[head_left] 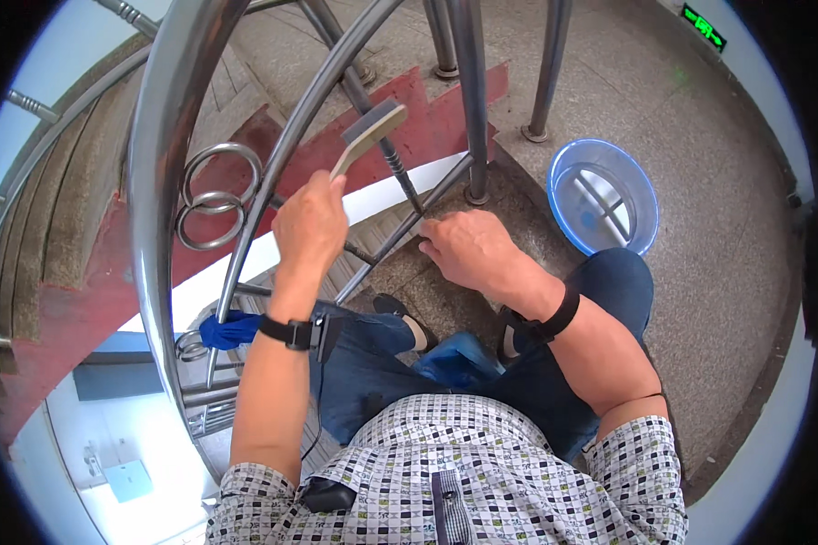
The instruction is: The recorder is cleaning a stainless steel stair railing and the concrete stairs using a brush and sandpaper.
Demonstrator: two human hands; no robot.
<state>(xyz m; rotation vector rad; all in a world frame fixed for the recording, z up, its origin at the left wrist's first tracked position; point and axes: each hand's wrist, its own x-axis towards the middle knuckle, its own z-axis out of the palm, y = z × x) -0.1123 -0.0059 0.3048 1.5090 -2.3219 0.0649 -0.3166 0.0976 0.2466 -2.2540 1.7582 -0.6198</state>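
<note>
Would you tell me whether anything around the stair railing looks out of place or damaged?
Little stands out. A blue cloth is bunched around a lower railing bar, apart from both hands. The left hand holds a brush at the bars; the right hand rests on the step. The blue basin stands upright.

Sign (703, 26): far right, low on wall. Rect., dark w/ green lit markings. No pkgs, labels or screens.

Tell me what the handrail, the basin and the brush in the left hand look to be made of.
Handrail: polished metal, probably stainless steel, since it is silvery and mirrors its surroundings.
Basin: translucent blue plastic, since the floor shows through its wall.
Brush, held by the left hand: pale handle and block, probably wood or plastic; the look leaves it open.
</note>
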